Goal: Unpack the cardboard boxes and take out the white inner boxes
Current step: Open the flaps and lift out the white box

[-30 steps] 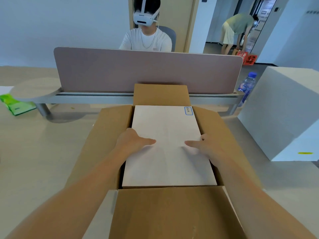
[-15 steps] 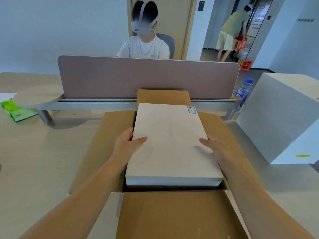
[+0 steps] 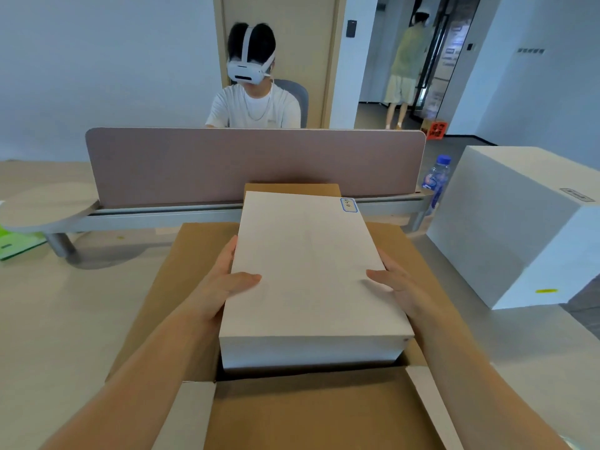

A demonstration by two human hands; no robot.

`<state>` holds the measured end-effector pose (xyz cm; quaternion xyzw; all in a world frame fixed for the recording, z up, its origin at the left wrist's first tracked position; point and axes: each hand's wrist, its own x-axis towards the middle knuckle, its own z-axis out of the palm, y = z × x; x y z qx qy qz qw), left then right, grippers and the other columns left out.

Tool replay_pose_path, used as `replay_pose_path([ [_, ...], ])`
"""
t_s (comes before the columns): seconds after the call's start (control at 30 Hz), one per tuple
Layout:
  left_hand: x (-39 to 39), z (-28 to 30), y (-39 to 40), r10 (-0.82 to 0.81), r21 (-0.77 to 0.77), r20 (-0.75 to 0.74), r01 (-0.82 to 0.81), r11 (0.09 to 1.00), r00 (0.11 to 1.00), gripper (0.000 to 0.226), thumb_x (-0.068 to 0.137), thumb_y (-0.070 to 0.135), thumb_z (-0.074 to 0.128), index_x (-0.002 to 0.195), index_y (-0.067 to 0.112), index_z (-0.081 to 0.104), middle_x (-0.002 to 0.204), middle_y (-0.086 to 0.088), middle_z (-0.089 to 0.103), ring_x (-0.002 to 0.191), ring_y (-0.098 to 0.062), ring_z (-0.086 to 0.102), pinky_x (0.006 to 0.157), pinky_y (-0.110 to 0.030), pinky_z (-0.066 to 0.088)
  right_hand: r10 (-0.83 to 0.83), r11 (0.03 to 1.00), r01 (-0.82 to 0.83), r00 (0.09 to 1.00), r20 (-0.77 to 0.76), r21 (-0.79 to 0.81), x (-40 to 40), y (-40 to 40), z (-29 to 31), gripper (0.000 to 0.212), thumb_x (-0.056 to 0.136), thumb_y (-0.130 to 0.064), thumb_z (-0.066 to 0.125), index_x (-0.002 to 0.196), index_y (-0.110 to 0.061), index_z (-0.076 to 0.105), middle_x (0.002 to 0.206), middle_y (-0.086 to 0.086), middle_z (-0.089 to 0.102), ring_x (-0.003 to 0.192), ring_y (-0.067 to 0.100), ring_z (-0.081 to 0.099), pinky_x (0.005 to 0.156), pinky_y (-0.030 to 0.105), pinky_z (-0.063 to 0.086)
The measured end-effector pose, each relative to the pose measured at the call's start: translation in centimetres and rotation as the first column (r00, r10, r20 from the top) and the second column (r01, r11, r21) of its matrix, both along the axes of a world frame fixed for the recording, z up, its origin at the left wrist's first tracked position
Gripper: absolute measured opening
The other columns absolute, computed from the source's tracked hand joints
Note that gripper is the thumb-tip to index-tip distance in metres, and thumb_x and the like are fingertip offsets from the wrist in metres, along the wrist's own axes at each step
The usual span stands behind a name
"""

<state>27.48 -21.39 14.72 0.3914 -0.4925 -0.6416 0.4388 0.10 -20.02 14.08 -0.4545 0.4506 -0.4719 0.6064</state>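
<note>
I have the white box (image 3: 311,274) partly risen out of the carton (image 3: 194,254), long axis running straight away from me, left hand (image 3: 224,280) and right hand (image 3: 399,284) clamping its long sides, thumbs on top, equally near, so it lifts straight up.

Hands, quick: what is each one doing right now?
Left hand: holding the left side of the white inner box, thumb on top.
Right hand: holding the box's right side, thumb on top.
</note>
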Motion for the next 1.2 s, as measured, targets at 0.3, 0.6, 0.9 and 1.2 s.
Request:
replay_pose_path([
  [0.3,0.6,1.9,-0.2,0.049,-0.049,0.008,-0.048,0.998,0.999,0.089,0.061,0.013,0.060,0.140,0.036,0.026,0.125,-0.002,0.057,0.105,-0.025,0.061,0.073,-0.036,0.052,-0.048,0.985,0.039,0.997,-0.053,-0.168,1.4,0.4,4.2,0.059,0.062,-0.003,0.057,0.118,-0.018,0.047,0.074,-0.022,0.069,0.068,-0.002,0.067,0.054,0.014,0.052],
  [0.6,0.9,6.8,-1.9,0.039,-0.122,-0.009,-0.040,0.992,0.999,0.074,0.058,0.013,0.061,0.127,0.027,0.041,0.104,-0.002,0.063,0.083,-0.022,0.066,0.060,-0.032,0.051,-0.163,0.973,0.155,0.986,-0.032,-0.173,2.0,-0.8,7.9,0.064,0.063,-0.004,0.069,0.120,-0.028,0.052,0.106,0.002,0.068,0.089,0.025,0.068,0.066,0.033,0.055],
  [0.9,-2.6,13.2,-3.9,-0.027,-0.283,0.024,0.033,0.958,0.999,0.088,0.045,0.018,0.073,0.127,0.025,0.042,0.112,-0.001,0.063,0.093,-0.019,0.065,0.066,-0.029,0.053,-0.213,0.937,0.201,0.977,-0.010,-0.285,-1.1,-0.8,13.8,0.052,0.081,0.008,0.052,0.122,-0.023,0.055,0.104,0.004,0.068,0.081,0.021,0.068,0.056,0.026,0.055],
  [1.2,-13.4,17.3,-4.3,-0.077,-0.325,-0.012,0.069,0.943,0.997,0.075,0.057,0.013,0.063,0.129,0.023,0.042,0.104,0.002,0.065,0.081,-0.012,0.068,0.059,-0.023,0.052,-0.297,0.890,0.276,0.955,-0.004,-0.363,-11.1,1.6,18.7,0.045,0.081,0.007,0.052,0.115,-0.022,0.059,0.098,0.002,0.069,0.074,0.017,0.069,0.060,0.026,0.057],
])
